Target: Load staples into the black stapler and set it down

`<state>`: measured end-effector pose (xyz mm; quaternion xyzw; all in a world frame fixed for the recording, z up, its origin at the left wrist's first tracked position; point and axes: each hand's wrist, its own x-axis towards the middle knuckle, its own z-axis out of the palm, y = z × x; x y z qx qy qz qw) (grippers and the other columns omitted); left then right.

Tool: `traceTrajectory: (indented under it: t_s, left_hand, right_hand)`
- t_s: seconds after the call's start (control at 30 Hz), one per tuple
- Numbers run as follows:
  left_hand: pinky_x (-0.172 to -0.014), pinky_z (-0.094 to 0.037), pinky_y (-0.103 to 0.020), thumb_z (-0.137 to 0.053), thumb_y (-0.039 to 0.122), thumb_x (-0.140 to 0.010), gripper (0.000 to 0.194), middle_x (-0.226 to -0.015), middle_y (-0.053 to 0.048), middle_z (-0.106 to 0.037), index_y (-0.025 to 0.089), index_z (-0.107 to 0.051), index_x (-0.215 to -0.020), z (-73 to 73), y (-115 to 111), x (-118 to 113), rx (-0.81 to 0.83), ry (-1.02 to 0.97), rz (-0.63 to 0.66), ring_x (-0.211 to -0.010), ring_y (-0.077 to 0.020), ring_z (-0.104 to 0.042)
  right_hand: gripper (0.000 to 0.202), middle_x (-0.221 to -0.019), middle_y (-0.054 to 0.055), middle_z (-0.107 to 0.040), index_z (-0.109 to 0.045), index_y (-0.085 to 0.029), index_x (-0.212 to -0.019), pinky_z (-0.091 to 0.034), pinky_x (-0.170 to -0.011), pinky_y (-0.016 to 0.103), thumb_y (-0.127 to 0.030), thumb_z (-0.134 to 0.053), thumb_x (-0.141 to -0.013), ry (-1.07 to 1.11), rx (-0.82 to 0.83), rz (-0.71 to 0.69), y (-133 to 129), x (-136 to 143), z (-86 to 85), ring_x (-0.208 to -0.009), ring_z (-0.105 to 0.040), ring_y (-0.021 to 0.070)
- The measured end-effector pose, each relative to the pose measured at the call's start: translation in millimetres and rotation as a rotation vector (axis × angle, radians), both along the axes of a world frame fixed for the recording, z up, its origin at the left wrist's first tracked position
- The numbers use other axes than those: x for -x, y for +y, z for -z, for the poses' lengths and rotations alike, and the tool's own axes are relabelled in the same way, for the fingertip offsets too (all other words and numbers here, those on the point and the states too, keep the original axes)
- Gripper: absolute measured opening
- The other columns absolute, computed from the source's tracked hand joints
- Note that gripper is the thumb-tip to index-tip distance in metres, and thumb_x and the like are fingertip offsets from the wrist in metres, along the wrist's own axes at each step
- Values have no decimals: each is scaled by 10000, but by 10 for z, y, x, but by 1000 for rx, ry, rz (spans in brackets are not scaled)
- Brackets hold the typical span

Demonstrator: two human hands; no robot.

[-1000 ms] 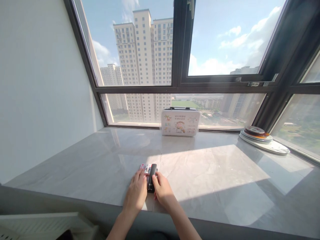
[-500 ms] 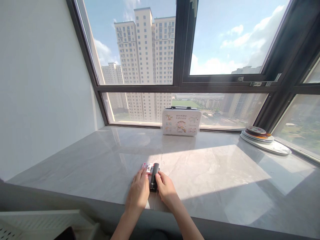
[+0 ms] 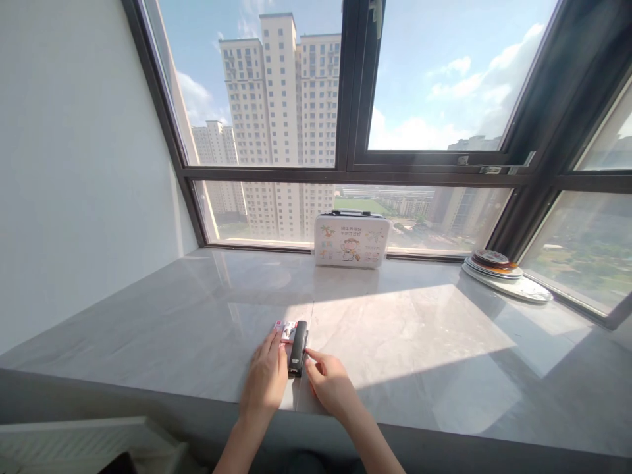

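Observation:
A black stapler point(image 3: 299, 345) lies lengthwise on the grey marble-look sill, its long side toward my right hand. Against its left side is a small red and white printed package point(image 3: 288, 332), partly covered by my left hand. My left hand point(image 3: 266, 368) rests on the package with its fingers stretched forward and its thumb beside the stapler. My right hand point(image 3: 330, 382) is at the stapler's right side, index finger extended and thumb apart. Its index fingertip is at the stapler's edge; whether it touches I cannot tell.
A white carry case point(image 3: 351, 242) with cartoon prints and a black handle stands against the window. Several stacked plates or lids point(image 3: 508, 283) lie at the far right. The sill's front edge point(image 3: 197, 395) is close to my wrists. A white slatted basket point(image 3: 89, 438) sits below left.
My right hand's fingers have come off the stapler's top and are now at its right side. The stapler lies against the package. The whole view has shifted slightly.

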<state>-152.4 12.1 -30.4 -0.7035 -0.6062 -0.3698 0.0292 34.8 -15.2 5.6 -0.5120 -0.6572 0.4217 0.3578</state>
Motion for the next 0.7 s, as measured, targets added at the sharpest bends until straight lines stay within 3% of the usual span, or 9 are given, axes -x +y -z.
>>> traceTrajectory:
  t_s: [0.2, 0.53, 0.7]
  left_hand:
    - [-1172, -422, -434, -306, 284, -1063, 466, -1583, -74, -434, 218, -460, -1498, 23, 12, 11, -2, -20, 13, -1425, -239, -441]
    - [-1155, -440, -457, -338, 278, -1046, 454, -1546, -93, -480, 227, -507, -1464, 67, 47, 17, -27, -14, 0, -1393, -257, -481]
    - [-1167, -427, -457, -348, 321, -1056, 444, -1561, -90, -456, 226, -502, -1461, -32, 3, 14, -3, -72, -4, -1415, -260, -453]
  right_hand:
    - [477, -538, 3, -628, -674, -179, -1341, -426, -581, 261, -416, -460, -986, -101, -11, 24, -17, 30, -90, -556, -591, 180]
    - [492, -548, -15, -634, -615, -176, -1407, -360, -527, 235, -348, -508, -958, -110, -4, 0, 32, 43, 34, -508, -548, 142]
    - [507, -558, -21, -623, -585, -175, -1428, -368, -510, 226, -349, -512, -957, -74, 17, -6, 31, 52, 33, -510, -554, 139]
